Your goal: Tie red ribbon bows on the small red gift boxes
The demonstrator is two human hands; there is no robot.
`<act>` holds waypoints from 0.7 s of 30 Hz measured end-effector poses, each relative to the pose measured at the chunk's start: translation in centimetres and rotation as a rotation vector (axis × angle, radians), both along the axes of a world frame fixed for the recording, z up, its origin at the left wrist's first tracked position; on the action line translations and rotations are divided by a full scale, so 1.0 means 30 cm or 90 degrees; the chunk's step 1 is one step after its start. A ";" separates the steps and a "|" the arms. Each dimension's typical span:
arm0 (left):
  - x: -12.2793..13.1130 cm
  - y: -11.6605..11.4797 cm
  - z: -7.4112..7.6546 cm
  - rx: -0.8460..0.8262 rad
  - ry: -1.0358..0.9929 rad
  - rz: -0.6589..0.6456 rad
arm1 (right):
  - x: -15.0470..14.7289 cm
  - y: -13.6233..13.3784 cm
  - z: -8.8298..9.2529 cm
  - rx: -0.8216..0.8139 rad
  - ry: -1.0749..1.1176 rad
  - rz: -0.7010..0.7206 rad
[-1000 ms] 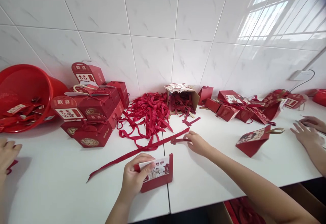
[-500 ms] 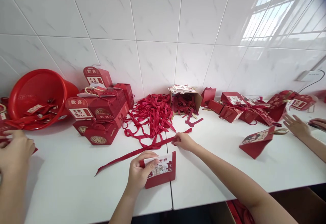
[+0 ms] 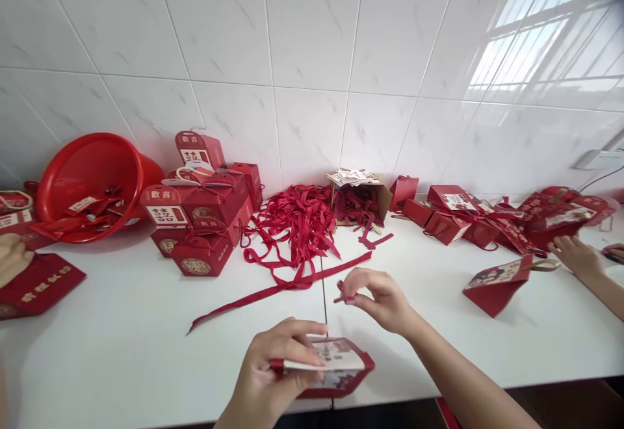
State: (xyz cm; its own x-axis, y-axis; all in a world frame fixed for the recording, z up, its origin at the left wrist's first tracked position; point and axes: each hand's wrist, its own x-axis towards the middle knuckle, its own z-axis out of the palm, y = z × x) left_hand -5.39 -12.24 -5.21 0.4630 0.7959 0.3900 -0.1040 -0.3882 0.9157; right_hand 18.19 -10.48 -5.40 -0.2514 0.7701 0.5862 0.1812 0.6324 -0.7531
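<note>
My left hand (image 3: pixel 280 370) is closed around a small red gift box (image 3: pixel 341 367) with a white printed panel, tilted just above the table's front edge. My right hand (image 3: pixel 377 296) is raised over the table, to the right of the box and apart from it. Its fingers pinch a short dark red strap (image 3: pixel 345 294), mostly covered by the fingertips. Behind both hands a long red ribbon (image 3: pixel 283 289) lies stretched diagonally on the table. A tangled pile of red ribbons (image 3: pixel 299 221) is beyond it, beside an open carton (image 3: pixel 384 201) of dark red straps.
Stacked red gift boxes (image 3: pixel 207 221) and a tilted red basin (image 3: pixel 146 179) stand at left. More boxes (image 3: pixel 448 221) lie at right, with a triangular box (image 3: pixel 500 286) nearer. Co-workers' hands are at the left (image 3: pixel 12 260) and right (image 3: pixel 578 257) edges.
My right hand has left the ribbon's end and come nearer, now with a short strap in its fingers. My left hand has tipped the box and brought it closer. The left co-worker's red package shows more.
</note>
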 end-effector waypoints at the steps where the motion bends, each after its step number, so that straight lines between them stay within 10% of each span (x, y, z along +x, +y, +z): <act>1: -0.002 -0.018 0.021 0.017 -0.001 -0.015 | -0.009 -0.029 0.036 0.055 0.024 0.043; 7: -0.004 -0.064 0.083 0.096 0.010 -0.010 | -0.038 -0.104 0.137 0.177 -0.012 0.137; 21: -0.002 -0.080 0.102 -0.001 0.014 -0.087 | -0.051 -0.123 0.116 0.149 -0.084 0.144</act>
